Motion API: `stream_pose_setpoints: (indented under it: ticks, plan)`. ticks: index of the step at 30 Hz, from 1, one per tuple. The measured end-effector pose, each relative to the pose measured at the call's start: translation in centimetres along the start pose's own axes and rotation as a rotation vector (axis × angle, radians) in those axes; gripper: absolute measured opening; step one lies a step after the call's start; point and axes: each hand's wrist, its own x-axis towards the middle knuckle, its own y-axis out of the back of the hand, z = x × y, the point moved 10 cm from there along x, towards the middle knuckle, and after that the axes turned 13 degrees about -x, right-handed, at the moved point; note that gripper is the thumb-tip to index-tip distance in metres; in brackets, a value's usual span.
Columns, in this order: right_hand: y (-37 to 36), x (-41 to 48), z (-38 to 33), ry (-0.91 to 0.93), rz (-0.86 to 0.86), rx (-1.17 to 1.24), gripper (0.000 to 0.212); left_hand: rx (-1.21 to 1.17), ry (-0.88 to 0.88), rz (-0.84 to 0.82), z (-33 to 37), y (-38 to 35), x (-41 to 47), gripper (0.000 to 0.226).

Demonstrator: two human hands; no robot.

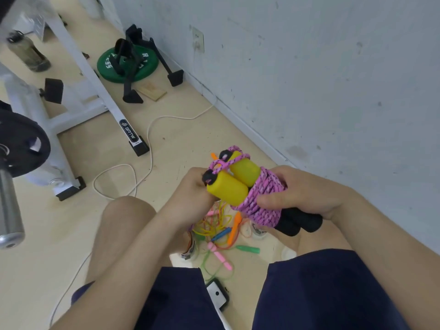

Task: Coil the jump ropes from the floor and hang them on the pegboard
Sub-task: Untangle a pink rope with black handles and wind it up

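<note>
Over the pale floor [181, 139], the rope [262, 198] is held as a tight bundle: braided pink cord wound round two foam handles [228, 189], long axis slanting up-left to down-right. The right hand [297, 189] clamps the coil's middle, while the left hand [190, 186] curls round the capped end. Thin loose ropes [219, 225] lie tangled beneath. No pegboard shows.

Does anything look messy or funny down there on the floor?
Yes. A heap of thin jump ropes lies tangled on the floor under the wound pink rope, handles pointing every way. A loose white cable snakes across the floor too.
</note>
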Motion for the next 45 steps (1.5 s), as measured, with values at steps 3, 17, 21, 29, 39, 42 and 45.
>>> stream_pose_setpoints:
  ticks: [3,17,21,29,39,42,45]
  plan:
    - [1.1,0.0,0.8,-0.033,0.126,0.041,0.021,0.089,-0.141,-0.005,1.1,0.5,0.4,0.020]
    - [-3.1,1.5,2.7,0.193,0.099,0.922,0.048,-0.971,-0.237,-0.069,4.2,0.9,-0.9,0.046]
    - [-4.4,1.9,2.3,0.271,0.034,1.025,0.045,-0.601,-0.283,-0.080,5.7,0.4,-1.1,0.043]
    - [-5.3,2.1,2.1,0.350,-0.059,1.109,0.049,-0.192,-0.453,-0.213,9.9,-0.1,-2.7,0.015]
    - [-7.9,1.4,-1.5,0.547,-0.268,1.122,0.051,-1.137,-0.296,-0.772,10.6,-3.3,-1.7,0.014]
    - [-8.1,1.5,-1.1,0.536,-0.275,1.072,0.054,-1.294,-0.164,-0.591,8.7,-3.7,0.0,0.019]
    - [-7.7,1.2,-0.4,0.500,-0.273,1.044,0.055,-1.112,-0.147,-0.265,6.6,-2.2,0.7,0.021]
